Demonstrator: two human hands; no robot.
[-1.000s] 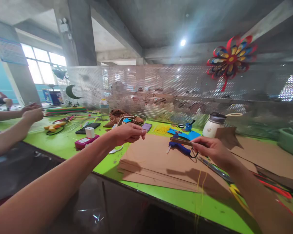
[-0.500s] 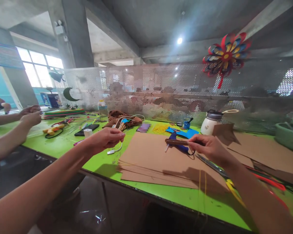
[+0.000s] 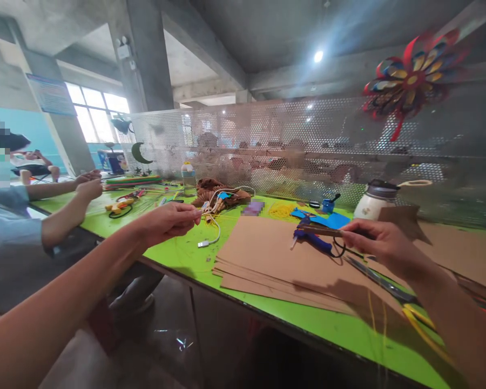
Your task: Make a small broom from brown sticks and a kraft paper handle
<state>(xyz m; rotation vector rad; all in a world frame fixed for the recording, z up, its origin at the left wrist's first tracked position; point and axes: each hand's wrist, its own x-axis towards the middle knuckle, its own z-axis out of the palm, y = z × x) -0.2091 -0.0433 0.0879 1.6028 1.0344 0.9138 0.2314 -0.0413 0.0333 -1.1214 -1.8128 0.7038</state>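
Above the stacked cardboard sheets (image 3: 259,248), the right hand (image 3: 376,240), nearly closed, pinches a brown strip (image 3: 319,231), which overlaps the blue glue gun (image 3: 322,245) in view. Left of the sheets, the left hand (image 3: 168,224) is closed to a pinch; any held item is indiscernible.

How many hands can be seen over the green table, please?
4: the wearer's left hand, at centre-left, and right hand, holding a brown strip; farther left, a co-worker's far hand and near hand. More may be hidden behind the perforated panel.
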